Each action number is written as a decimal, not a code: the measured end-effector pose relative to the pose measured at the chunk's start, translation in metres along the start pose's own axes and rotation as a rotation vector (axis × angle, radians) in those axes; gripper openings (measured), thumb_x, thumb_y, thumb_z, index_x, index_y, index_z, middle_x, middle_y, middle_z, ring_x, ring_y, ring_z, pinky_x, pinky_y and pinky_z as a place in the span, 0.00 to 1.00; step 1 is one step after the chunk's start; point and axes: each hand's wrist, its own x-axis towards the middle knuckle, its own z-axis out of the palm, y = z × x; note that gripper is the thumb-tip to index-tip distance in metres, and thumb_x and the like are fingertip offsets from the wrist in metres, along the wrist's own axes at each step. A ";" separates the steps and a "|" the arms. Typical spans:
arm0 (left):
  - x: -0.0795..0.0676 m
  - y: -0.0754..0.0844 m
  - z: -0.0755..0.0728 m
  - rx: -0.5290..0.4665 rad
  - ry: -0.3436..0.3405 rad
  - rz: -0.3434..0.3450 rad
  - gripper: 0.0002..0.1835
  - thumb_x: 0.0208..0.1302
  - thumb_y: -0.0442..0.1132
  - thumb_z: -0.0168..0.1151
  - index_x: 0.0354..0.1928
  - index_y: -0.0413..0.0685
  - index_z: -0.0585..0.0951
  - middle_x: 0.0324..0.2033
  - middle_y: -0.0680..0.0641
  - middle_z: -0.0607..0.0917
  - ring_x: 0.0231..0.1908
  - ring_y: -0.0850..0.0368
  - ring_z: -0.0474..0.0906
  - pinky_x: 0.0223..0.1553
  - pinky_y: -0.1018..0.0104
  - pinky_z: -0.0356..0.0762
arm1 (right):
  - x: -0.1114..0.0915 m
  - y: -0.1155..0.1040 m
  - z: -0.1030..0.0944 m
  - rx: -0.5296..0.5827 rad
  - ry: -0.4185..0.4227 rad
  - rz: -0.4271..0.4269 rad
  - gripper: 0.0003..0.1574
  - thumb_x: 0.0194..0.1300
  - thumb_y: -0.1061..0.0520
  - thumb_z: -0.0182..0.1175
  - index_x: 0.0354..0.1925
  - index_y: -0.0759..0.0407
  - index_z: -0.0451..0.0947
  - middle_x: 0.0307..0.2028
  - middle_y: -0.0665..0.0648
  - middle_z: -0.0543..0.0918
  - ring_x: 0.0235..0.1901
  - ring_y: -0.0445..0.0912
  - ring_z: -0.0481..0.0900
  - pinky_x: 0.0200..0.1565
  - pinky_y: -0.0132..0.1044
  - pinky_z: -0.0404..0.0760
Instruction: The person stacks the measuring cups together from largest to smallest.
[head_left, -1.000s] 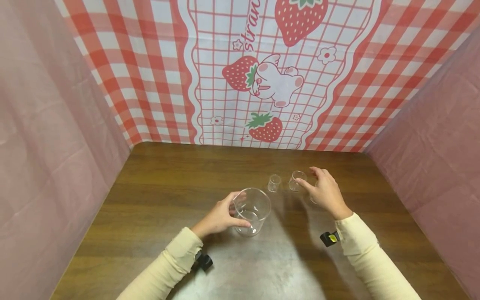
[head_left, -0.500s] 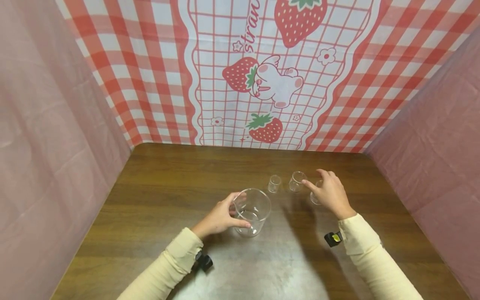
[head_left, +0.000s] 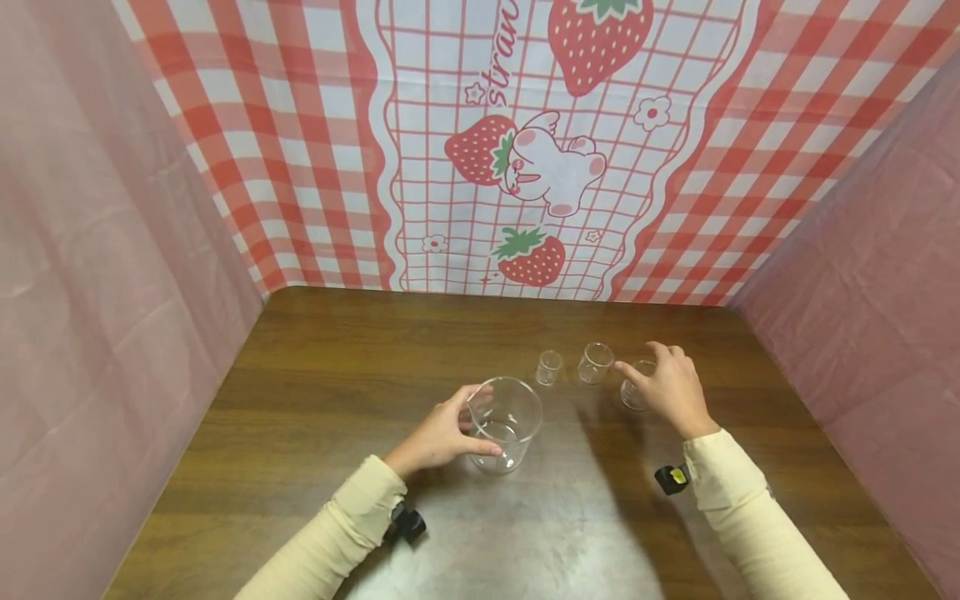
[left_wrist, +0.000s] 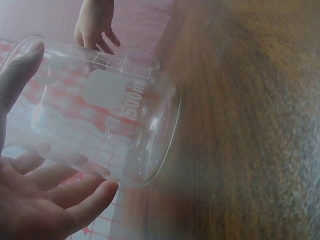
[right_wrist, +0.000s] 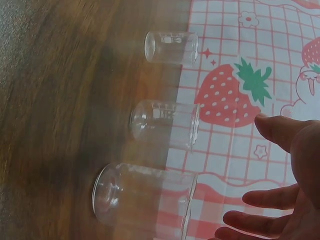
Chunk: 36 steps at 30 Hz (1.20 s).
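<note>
My left hand holds the side of a large glass beaker, thumb at the near side and fingers around the far side. It stands upright on the table, and a 500 ml mark shows on its wall in the left wrist view. Over the rightmost small beaker, my right hand hovers with thumb and fingers spread and nothing between them; it partly hides that beaker in the head view. To its left stand a middle-sized beaker and the smallest beaker.
The brown wooden table ends at a red-and-white strawberry cloth behind. Pink curtains hang on both sides. Each wrist carries a small black camera.
My right hand has moved right, away from the middle-sized beaker to above the rightmost small one, which shows more now. My left hand and the large beaker stay in place.
</note>
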 end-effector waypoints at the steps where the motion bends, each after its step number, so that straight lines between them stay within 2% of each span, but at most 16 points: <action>1: 0.000 0.000 0.000 -0.002 0.001 0.000 0.47 0.47 0.38 0.78 0.68 0.39 0.63 0.66 0.35 0.72 0.63 0.39 0.73 0.60 0.53 0.79 | 0.000 0.001 0.000 -0.003 0.000 0.005 0.45 0.62 0.41 0.64 0.60 0.78 0.68 0.53 0.82 0.72 0.52 0.76 0.69 0.56 0.67 0.70; 23: -0.002 0.003 0.000 -0.002 -0.002 -0.010 0.47 0.47 0.39 0.78 0.68 0.40 0.63 0.66 0.35 0.72 0.62 0.37 0.73 0.60 0.52 0.80 | -0.003 0.021 0.005 -0.034 -0.088 0.103 0.49 0.64 0.37 0.61 0.61 0.79 0.66 0.52 0.81 0.71 0.52 0.74 0.71 0.51 0.67 0.74; 36: 0.003 0.001 -0.002 0.002 -0.004 -0.008 0.48 0.46 0.39 0.79 0.69 0.40 0.63 0.66 0.36 0.72 0.62 0.37 0.73 0.59 0.53 0.80 | 0.003 0.026 0.010 -0.041 -0.082 0.108 0.42 0.62 0.42 0.64 0.56 0.78 0.71 0.48 0.81 0.74 0.50 0.73 0.72 0.48 0.67 0.74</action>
